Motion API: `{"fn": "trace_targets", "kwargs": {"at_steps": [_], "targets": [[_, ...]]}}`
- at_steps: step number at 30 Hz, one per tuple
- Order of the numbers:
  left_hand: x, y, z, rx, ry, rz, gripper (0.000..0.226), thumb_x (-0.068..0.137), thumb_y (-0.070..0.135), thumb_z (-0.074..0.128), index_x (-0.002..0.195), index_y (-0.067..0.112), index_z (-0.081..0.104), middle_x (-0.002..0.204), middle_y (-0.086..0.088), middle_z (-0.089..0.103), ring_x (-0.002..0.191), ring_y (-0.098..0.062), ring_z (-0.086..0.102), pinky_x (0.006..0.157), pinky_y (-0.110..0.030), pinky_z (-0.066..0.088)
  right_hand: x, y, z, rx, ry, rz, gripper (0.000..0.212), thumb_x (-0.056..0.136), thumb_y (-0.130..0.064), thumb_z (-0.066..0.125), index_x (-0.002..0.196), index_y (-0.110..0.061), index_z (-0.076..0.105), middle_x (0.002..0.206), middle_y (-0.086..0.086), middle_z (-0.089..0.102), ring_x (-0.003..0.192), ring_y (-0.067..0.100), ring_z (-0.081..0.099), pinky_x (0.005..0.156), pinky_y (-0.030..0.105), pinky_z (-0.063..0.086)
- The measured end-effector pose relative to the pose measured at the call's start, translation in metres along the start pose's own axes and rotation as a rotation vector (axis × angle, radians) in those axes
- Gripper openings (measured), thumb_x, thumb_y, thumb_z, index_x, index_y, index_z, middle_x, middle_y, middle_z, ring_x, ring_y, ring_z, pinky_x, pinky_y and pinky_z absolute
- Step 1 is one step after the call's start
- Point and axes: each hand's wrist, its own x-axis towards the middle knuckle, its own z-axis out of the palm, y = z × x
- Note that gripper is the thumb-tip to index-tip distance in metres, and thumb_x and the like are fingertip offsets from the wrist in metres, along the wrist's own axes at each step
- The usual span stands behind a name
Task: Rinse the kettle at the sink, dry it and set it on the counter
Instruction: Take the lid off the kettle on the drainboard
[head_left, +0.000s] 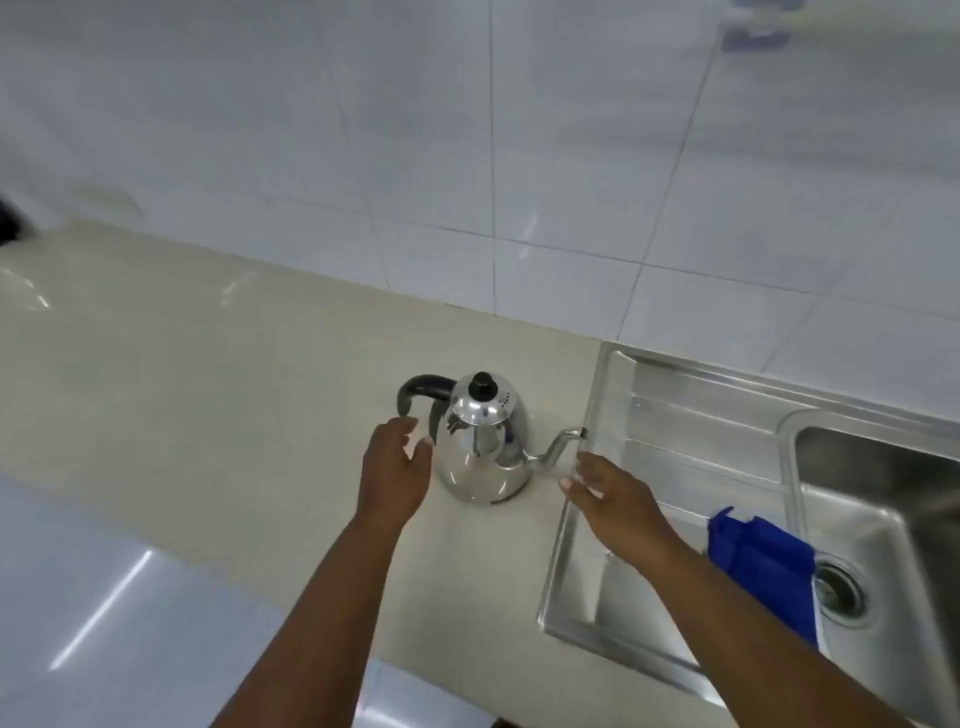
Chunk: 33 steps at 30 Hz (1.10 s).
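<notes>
One head-worn view looked steeply down, close over the counter (208, 374) — sink (883, 519) at right.

**Lighting and picture quality: even light, soft focus**

Bright, diffuse overhead light. Glare streaks on the floor (98, 603) left of the kettle (480, 447), whose polished body carries highlights. Shadows faint. Wall tiles (467, 130) behind the kettle blurred; edges bow outward.

Pale counter (218, 374) bearing upright steel kettle (480, 452), inset sink (675, 395) alongside.
</notes>
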Motion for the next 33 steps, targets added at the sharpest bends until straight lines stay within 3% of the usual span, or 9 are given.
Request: {"fn": "trace_targets", "kwargs": {"at_steps": [3, 7, 8, 12, 18, 24, 33], "targets": [[0.033, -0.004, -0.005, 0.01, 0.02, 0.005, 0.037, 0.09, 0.009, 0.057, 0.126, 0.012, 0.049, 0.129, 0.0, 0.045, 0.124, -0.021, 0.049, 0.097, -0.029, 0.04, 0.013, -0.006, 0.009, 0.051, 0.059, 0.007, 0.046, 0.095, -0.039, 0.062, 0.139, -0.024, 0.055, 0.128, -0.001, 0.068, 0.121, 0.018, 0.061, 0.091, 0.024, 0.038], [0.074, -0.002, -0.009, 0.052, -0.151, -0.05, 0.055, 0.088, 0.002, 0.055, 0.139, 0.02, 0.045, 0.135, 0.001, 0.05, 0.124, -0.017, 0.049, 0.099, -0.025, 0.036, 0.024, -0.011, 0.014, 0.032, 0.139, 0.0, 0.004, 0.095, -0.037, 0.062, 0.094, -0.037, 0.066, 0.098, -0.009, 0.073, 0.102, 0.023, 0.069, 0.084, 0.029, 0.043], [0.082, -0.001, -0.01, 0.046, -0.182, -0.058, 0.053, 0.088, 0.003, 0.056, 0.138, 0.022, 0.048, 0.132, 0.001, 0.054, 0.123, -0.018, 0.051, 0.101, -0.027, 0.038, 0.026, -0.013, 0.014, 0.032, 0.147, -0.014, 0.008, 0.096, -0.037, 0.062, 0.089, -0.04, 0.064, 0.097, -0.011, 0.072, 0.099, 0.023, 0.07, 0.085, 0.031, 0.046], [0.099, -0.002, -0.015, 0.024, -0.245, -0.018, 0.031, 0.089, 0.008, 0.061, 0.116, 0.023, 0.063, 0.108, 0.003, 0.066, 0.106, -0.02, 0.061, 0.087, -0.026, 0.042, 0.034, -0.02, 0.019, 0.08, 0.151, -0.041, 0.012, 0.098, -0.035, 0.06, 0.1, -0.044, 0.068, 0.102, -0.016, 0.071, 0.098, 0.023, 0.072, 0.095, 0.037, 0.053], [0.088, -0.006, -0.017, 0.032, -0.241, 0.036, 0.023, 0.088, 0.012, 0.065, 0.107, 0.024, 0.064, 0.095, 0.002, 0.063, 0.089, -0.016, 0.057, 0.071, -0.017, 0.039, 0.031, -0.008, 0.022, 0.269, 0.225, -0.05, 0.017, 0.095, -0.027, 0.066, 0.09, -0.044, 0.07, 0.091, -0.011, 0.073, 0.09, 0.019, 0.07, 0.096, 0.052, 0.055], [0.056, 0.021, -0.013, 0.016, -0.223, 0.155, 0.021, 0.087, 0.012, 0.067, 0.104, 0.024, 0.064, 0.083, 0.016, 0.059, 0.074, 0.002, 0.054, 0.062, 0.0, 0.037, 0.005, 0.005, -0.009, 0.358, 0.265, -0.087, 0.017, 0.096, -0.022, 0.065, 0.099, -0.037, 0.071, 0.102, -0.006, 0.073, 0.1, 0.02, 0.069, 0.101, 0.049, 0.054], [-0.01, 0.062, 0.039, 0.031, -0.349, 0.211, 0.023, 0.084, 0.015, 0.072, 0.105, 0.023, 0.066, 0.085, 0.016, 0.062, 0.078, 0.004, 0.055, 0.065, 0.0, 0.037, -0.052, 0.057, -0.083, 0.438, 0.28, -0.036, 0.017, 0.097, -0.013, 0.062, 0.106, -0.024, 0.071, 0.116, 0.006, 0.072, 0.113, 0.022, 0.067, 0.101, 0.042, 0.053]]}}
